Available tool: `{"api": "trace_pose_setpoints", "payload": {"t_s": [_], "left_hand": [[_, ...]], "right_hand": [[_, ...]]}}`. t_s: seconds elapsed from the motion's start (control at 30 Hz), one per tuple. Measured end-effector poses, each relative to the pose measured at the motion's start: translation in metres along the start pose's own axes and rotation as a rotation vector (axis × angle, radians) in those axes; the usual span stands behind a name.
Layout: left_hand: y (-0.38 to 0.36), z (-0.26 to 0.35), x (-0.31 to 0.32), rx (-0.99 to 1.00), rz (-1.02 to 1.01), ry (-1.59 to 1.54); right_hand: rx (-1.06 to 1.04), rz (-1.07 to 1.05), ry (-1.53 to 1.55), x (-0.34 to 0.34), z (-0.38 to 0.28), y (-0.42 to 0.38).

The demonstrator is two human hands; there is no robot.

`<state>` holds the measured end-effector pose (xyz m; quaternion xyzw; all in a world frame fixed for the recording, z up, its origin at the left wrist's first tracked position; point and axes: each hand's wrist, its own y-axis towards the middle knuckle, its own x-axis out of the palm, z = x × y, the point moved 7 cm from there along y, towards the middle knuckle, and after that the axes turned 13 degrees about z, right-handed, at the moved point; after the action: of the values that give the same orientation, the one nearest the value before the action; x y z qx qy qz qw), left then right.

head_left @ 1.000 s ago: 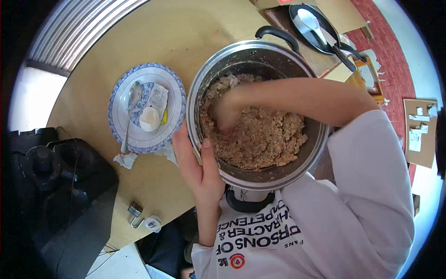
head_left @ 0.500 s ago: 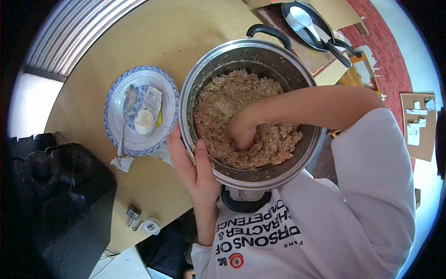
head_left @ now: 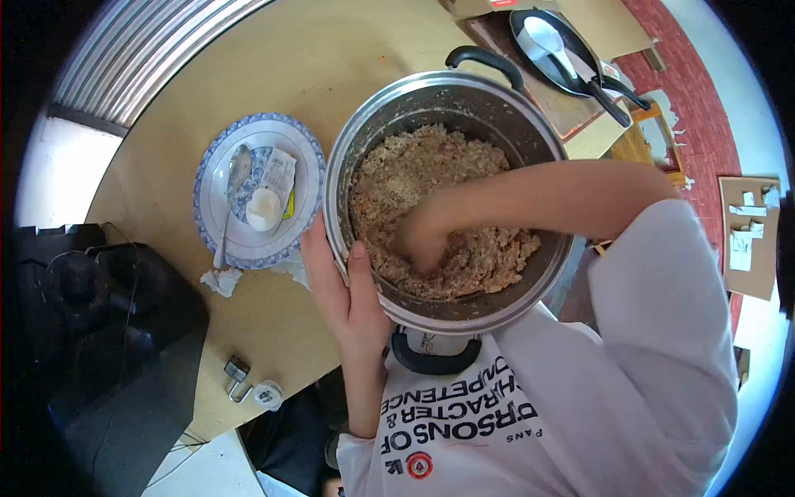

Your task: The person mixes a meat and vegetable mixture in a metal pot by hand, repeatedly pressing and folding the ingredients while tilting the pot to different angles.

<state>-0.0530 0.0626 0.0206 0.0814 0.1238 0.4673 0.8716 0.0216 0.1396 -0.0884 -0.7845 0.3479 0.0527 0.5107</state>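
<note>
A large steel pot (head_left: 339, 149) with black handles is tilted at the table's edge against the white shirt. Inside lies a coarse brownish mince-like mixture (head_left: 431, 166) with orange bits. My left hand (head_left: 352, 290) grips the pot's rim and side at the lower left, thumb at the rim. My right hand (head_left: 426, 236) reaches in from the right and is pressed into the mixture; its fingers are sunk in it and blurred, so their shape is hidden.
Left of the pot, a blue-rimmed plate (head_left: 204, 190) holds a spoon (head_left: 238, 170), a packet and a white piece. A padlock (head_left: 237, 369) and small white jar (head_left: 267, 395) lie nearer. Black equipment (head_left: 157, 331) stands left; a pan (head_left: 580, 50) with a white ladle is upper right.
My right hand has shifted slightly left within the mixture and is more blurred. My left hand keeps its hold on the pot. The view has shifted slightly.
</note>
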Motion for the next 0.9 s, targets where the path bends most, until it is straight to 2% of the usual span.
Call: {"api": "trace_pose_setpoints", "payload": {"t_s": [0.07,0.13,0.2,0.23,0.3,0.33,0.4,0.43,0.5,0.53,0.6,0.63,0.7,0.73,0.8,0.87,0.9], "left_hand": [[-0.001,-0.001,0.0,-0.037,-0.008,-0.016],[-0.001,-0.003,0.002,-0.067,0.005,-0.046],[-0.002,-0.003,0.0,-0.065,0.022,-0.018],[-0.002,-0.003,0.0,-0.066,0.024,-0.017],[-0.002,-0.002,0.0,-0.052,0.025,0.027],[-0.002,-0.002,0.001,-0.051,0.023,0.026],[-0.002,0.0,0.001,-0.037,0.041,0.012],[-0.003,0.0,0.002,-0.037,0.039,0.014],[-0.004,0.0,0.002,-0.068,0.073,-0.056],[-0.005,0.0,0.004,-0.073,0.077,-0.056],[-0.005,0.001,0.002,-0.062,0.117,-0.074],[-0.006,0.001,0.0,-0.065,0.114,-0.071],[-0.005,0.0,0.001,-0.077,0.109,-0.071],[-0.005,0.0,0.0,-0.073,0.106,-0.074],[-0.005,-0.001,-0.001,-0.05,0.088,-0.046],[-0.005,-0.002,-0.001,-0.053,0.079,-0.073],[-0.005,-0.003,-0.001,-0.059,0.073,-0.095]], "right_hand": [[-0.03,-0.005,-0.185,-0.01,0.015,-0.022],[0.143,-0.002,-0.184,-0.05,0.026,-0.076],[0.196,0.087,-0.202,-0.07,0.032,-0.114],[0.194,0.086,-0.203,-0.064,0.035,-0.126],[0.161,0.253,-0.204,-0.059,0.032,-0.142],[0.162,0.255,-0.203,-0.053,0.028,-0.144],[0.388,0.259,-0.286,-0.041,0.04,-0.146],[0.387,0.26,-0.284,-0.038,0.043,-0.14],[0.465,0.114,-0.059,-0.017,0.055,-0.128],[0.464,0.109,-0.061,-0.013,0.056,-0.125],[0.568,0.202,0.29,-0.003,0.057,-0.118],[0.566,0.199,0.295,0.009,0.053,-0.11],[0.649,0.547,0.822,0.01,0.05,-0.101],[0.65,0.552,0.823,0.005,0.049,-0.096],[0.483,0.641,1.327,-0.015,0.037,-0.081],[0.426,0.579,1.311,-0.065,0.008,-0.122],[0.424,0.563,0.84,-0.085,0.011,-0.135]]}}
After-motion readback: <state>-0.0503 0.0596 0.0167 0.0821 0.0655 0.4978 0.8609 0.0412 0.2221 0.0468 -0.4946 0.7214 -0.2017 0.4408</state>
